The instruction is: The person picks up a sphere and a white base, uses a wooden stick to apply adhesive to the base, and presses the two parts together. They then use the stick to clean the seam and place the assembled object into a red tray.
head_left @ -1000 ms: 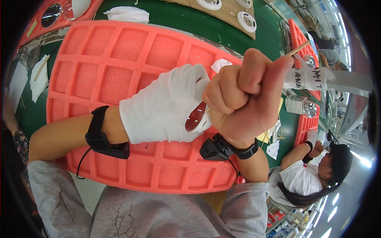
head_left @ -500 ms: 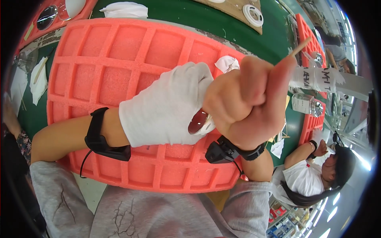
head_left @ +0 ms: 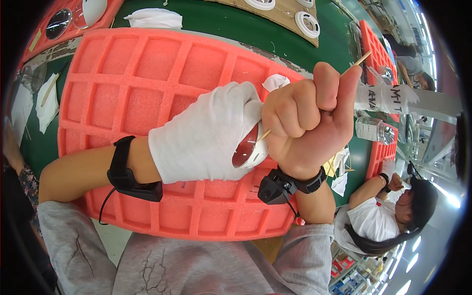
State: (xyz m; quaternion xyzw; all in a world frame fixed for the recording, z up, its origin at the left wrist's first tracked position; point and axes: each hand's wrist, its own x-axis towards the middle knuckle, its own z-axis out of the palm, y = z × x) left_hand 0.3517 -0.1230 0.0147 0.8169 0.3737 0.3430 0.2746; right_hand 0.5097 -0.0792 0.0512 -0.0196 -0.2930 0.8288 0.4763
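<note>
My left hand [head_left: 209,130], in a white glove, is closed around a rounded white part with a glossy dark red face [head_left: 244,151]. Much of that part is hidden by the glove. In my bare right hand [head_left: 312,113] a thin wooden stick [head_left: 363,58] is gripped, fingers curled round its middle. One end of it sticks out past my thumb and forefinger. The other end emerges below my little finger and lies at the rim of the red face. Both hands are close together above a pink foam tray [head_left: 142,105] with square pockets.
White ring parts [head_left: 307,24] lie on cardboard at the back. A glass jar [head_left: 368,129] stands at the right, beside a taped metal bar [head_left: 423,101]. Crumpled white cloths [head_left: 154,18] lie on the green table. A person [head_left: 378,216] sits at the right with more foam trays.
My right hand has turned and shifted slightly, bringing the stick's lower end into sight at the red face. My left hand keeps its hold, almost unmoved.
</note>
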